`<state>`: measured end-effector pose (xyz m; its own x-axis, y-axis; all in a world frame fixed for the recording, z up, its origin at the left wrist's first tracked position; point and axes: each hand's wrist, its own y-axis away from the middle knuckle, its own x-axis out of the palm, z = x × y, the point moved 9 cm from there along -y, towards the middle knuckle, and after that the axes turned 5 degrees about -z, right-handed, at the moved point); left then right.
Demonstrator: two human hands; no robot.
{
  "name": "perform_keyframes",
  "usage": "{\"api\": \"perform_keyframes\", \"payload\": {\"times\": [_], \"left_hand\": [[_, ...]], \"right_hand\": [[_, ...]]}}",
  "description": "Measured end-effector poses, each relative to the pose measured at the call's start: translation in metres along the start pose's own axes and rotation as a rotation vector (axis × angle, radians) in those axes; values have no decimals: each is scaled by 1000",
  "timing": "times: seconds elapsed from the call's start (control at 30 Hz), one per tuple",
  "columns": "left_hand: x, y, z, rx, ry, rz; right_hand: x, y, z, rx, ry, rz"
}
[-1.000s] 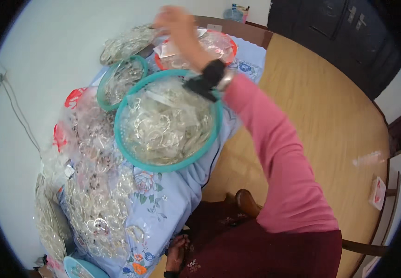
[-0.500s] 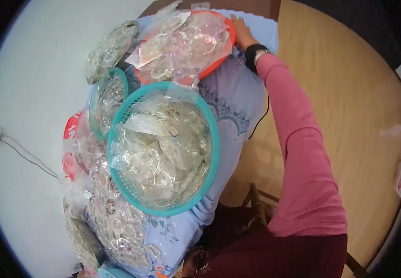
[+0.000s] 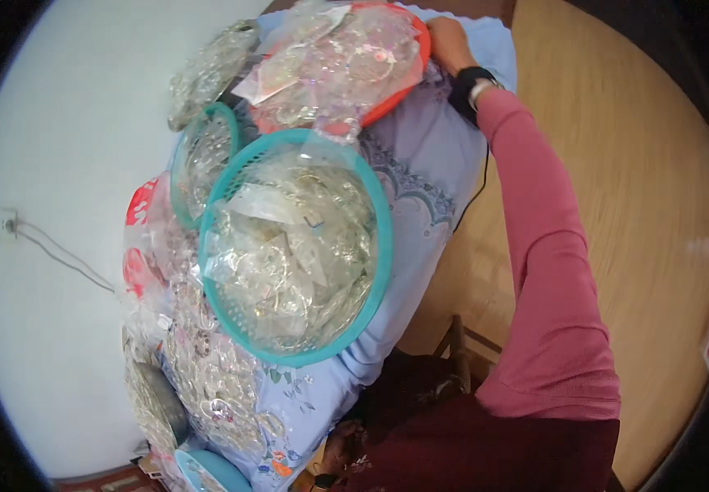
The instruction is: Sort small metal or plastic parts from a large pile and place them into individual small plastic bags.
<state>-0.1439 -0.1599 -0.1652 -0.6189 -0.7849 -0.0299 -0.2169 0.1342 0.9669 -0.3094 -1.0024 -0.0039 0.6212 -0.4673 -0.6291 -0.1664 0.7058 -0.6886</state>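
At the lower edge, a dark maroon garment [image 3: 494,459] covers the person's lap, and the left hand [image 3: 342,451] sits in shadow beside it, close to the edge of the bed-like surface; whether its fingers are curled or loose, I cannot tell. To its left, a light blue plastic basin [image 3: 221,469] is partly cut off by the frame. A pale blue, flower-printed cloth [image 3: 403,303] is spread over the surface. On it, toward the wall, lies a heap of clear plastic packets of bracelet-like jewellery [image 3: 211,394], with red-printed clear plastic bags [image 3: 143,238] beyond.

Farther on, a large round teal plastic basket [image 3: 382,238] is full of similar clear packets, and a smaller teal mesh basket [image 3: 223,109] stands just beside it, toward the wall. A clear bundle of packets [image 3: 213,78] lies past that.

Farthest, a red plastic tray [image 3: 403,100] holds a pile of clear packets, some overhanging its near rim. The right hand [image 3: 451,45], below a black wristband [image 3: 465,90] and a pink sleeve [image 3: 547,213], touches the tray's right rim; its fingertips are hidden, so I cannot tell whether it grasps.
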Motion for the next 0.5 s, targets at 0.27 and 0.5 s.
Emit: {"api": "perform_keyframes", "payload": {"times": [0.27, 0.5], "left_hand": [[-52, -66, 40, 185, 67, 171], [-40, -50, 35, 157, 174, 95]], "right_hand": [[-49, 30, 17, 1, -65, -240], [-12, 35, 41, -39, 204, 180]]}}
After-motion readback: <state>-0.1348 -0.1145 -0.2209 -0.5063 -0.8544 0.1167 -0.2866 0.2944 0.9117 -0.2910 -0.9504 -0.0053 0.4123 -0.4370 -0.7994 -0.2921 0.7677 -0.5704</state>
